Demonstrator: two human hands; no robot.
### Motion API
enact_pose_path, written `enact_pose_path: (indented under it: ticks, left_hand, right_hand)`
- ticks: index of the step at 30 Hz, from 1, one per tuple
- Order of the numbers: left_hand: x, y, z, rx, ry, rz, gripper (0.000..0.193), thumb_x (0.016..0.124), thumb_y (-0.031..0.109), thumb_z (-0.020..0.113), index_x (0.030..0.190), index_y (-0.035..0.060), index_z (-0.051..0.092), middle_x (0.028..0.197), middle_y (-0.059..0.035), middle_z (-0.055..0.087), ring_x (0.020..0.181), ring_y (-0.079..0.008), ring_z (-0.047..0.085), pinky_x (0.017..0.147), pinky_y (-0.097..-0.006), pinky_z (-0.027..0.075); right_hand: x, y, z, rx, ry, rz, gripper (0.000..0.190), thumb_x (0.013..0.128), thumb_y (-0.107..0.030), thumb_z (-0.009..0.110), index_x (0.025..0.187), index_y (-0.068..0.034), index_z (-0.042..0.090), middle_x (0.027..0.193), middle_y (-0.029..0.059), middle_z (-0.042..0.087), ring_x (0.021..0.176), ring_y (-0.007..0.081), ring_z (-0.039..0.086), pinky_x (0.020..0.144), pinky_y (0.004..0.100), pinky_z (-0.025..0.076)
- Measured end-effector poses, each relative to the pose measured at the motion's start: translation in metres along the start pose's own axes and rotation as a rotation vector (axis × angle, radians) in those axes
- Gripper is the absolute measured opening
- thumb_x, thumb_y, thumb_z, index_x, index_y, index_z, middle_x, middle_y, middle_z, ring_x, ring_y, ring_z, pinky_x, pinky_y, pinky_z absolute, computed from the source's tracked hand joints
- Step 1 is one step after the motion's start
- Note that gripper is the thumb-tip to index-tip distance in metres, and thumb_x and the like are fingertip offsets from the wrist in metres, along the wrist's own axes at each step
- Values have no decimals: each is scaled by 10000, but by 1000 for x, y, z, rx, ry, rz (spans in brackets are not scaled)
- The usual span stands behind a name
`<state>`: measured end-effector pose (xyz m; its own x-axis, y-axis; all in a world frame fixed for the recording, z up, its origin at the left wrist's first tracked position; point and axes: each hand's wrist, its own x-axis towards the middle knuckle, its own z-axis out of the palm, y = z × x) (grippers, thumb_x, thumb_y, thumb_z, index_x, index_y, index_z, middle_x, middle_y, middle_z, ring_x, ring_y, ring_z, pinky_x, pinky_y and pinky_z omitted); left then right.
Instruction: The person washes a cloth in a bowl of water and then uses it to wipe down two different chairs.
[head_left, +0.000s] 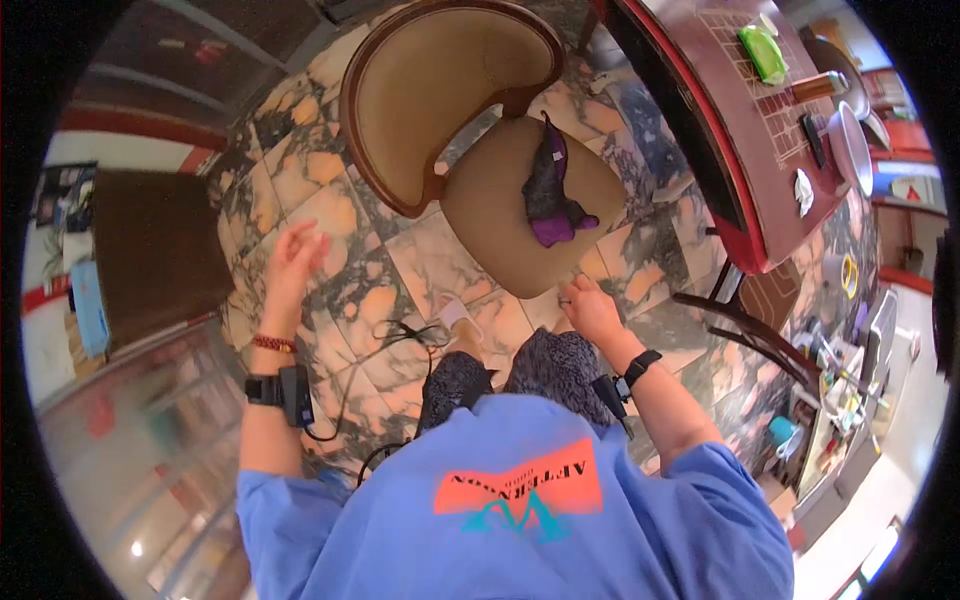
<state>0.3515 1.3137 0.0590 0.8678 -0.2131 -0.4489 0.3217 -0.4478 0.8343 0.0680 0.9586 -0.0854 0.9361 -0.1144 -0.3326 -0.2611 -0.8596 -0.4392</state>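
My left hand (295, 259) hangs over the marble floor on the left with its fingers apart and nothing in it. A red bead bracelet and a strapped device with a cable are on that arm. My right hand (590, 306) is just below the front edge of a chair's padded seat (487, 202), fingers curled and a ring on one; whether it touches the seat or holds anything cannot be told. On the seat lies a crumpled dark grey and purple cloth item (551, 187). The chair's padded, wood-framed backrest (450, 90) stands beyond.
A dark red table (720, 97) at the upper right bears a green packet (763, 54), a pale basin (850, 150), a black remote control (812, 140) and a crumpled tissue (803, 193). A wooden chair (750, 337) stands at right. A black cable (349, 390) hangs beside my legs.
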Motion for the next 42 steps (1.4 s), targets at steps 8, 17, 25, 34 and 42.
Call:
enact_pose_path:
  ticks: [8, 17, 25, 34, 42]
  left_hand:
    - [183, 47, 35, 243, 122, 558, 611, 901, 292, 658, 1396, 50, 395, 1379, -161, 456, 1257, -276, 459, 1038, -364, 381]
    - [237, 43, 45, 280, 178, 319, 470, 989, 255, 496, 1356, -33, 446, 1409, -134, 434, 1263, -223, 447, 1045, -322, 352]
    - [232, 32, -24, 1254, 223, 582, 502, 984, 38, 268, 1443, 183, 409, 1494, -193, 295, 1314, -316, 404, 1040, -380, 400]
    - [223, 27, -15, 1124, 224, 587, 399, 1004, 101, 370, 1392, 99, 462, 1443, -148, 386, 1289, -275, 423, 1072, -355, 334]
    - [207, 32, -7, 1074, 273, 488, 419, 998, 115, 374, 1411, 108, 443, 1464, -196, 326, 1318, -305, 379, 1078, -363, 330]
  right_hand:
    - [85, 22, 48, -112, 206, 54, 512, 730, -133, 673, 1226, -77, 561, 1348, 188, 452, 1215, 371, 463, 923, 433, 478]
    - [246, 55, 104, -40, 379, 199, 704, 850, -348, 629, 1449, -125, 336, 1529, 191, 210, 1426, 360, 169, 1120, 507, 215]
    - [296, 138, 107, -214, 608, 158, 467, 915, -221, 506, 1354, -67, 459, 1418, 184, 402, 1335, 326, 362, 1100, 482, 271]
    - [231, 279, 146, -24, 996, 720, 223, 911, -193, 541, 1011, -11, 623, 959, 195, 626, 907, 386, 588, 809, 458, 467]
    - [408, 150, 100, -90, 634, 450, 176, 857, -168, 492, 849, -37, 609, 875, 159, 601, 856, 322, 584, 777, 468, 455]
